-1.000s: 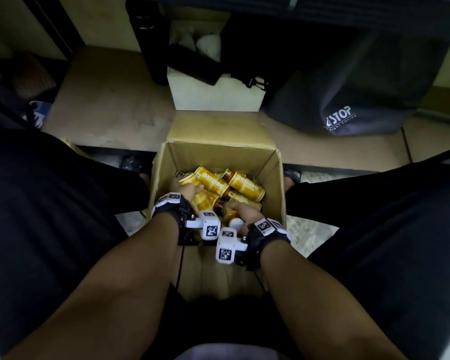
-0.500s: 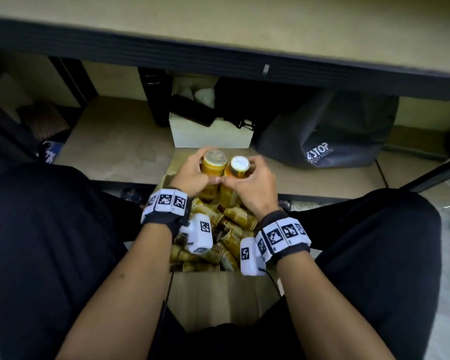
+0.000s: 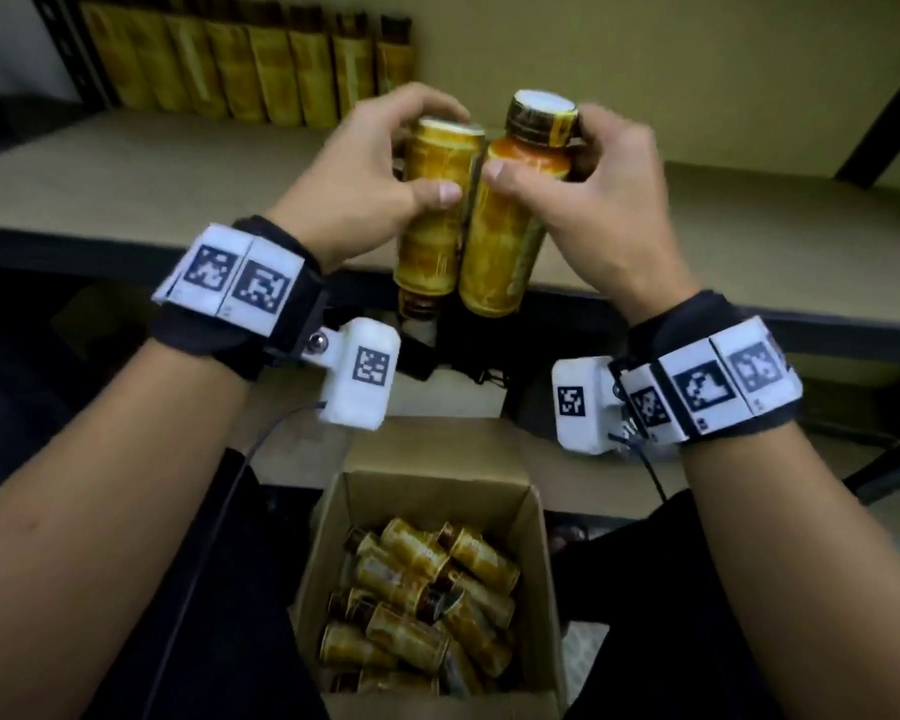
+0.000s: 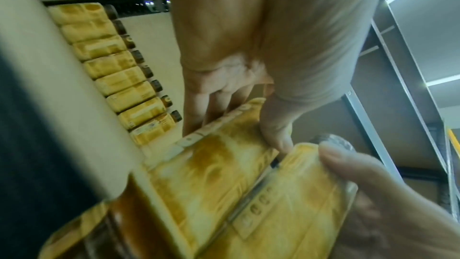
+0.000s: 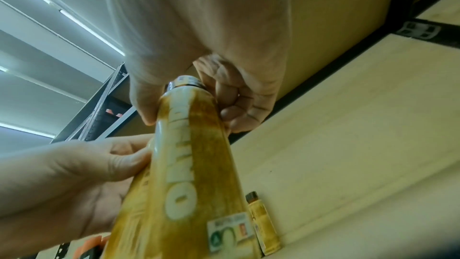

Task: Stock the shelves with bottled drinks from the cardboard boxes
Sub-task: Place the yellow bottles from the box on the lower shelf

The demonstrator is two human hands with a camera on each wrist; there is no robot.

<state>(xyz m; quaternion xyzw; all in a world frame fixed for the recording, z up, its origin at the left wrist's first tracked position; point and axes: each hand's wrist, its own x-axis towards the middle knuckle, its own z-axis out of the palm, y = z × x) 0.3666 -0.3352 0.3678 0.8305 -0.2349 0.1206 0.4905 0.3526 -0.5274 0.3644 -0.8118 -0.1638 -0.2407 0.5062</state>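
I hold two gold-labelled drink bottles side by side over the front edge of the beige shelf (image 3: 178, 174). My left hand (image 3: 427, 153) grips the left bottle (image 3: 430, 236) upside down, with its dark cap pointing down. In my right hand (image 3: 541, 148) the right bottle (image 3: 505, 252) stands upright, gripped near its neck, cap up. The two bottles touch. In the left wrist view my fingers wrap the left bottle (image 4: 211, 174). In the right wrist view my thumb and fingers pinch the right bottle (image 5: 189, 174) at its shoulder. Below my wrists stands the open cardboard box (image 3: 541, 563) with several bottles lying loose in it.
A row of several gold bottles (image 3: 261, 70) stands at the shelf's back left, against the wall. A black upright post (image 3: 884, 111) rises at the right. The shelf's dark front rail (image 3: 100, 252) runs below my hands. My dark-clothed legs flank the box.
Both hands have risen with their bottles from just above the box up to shelf height. The head view has tilted up, and the shelf's row of bottles has come into sight.
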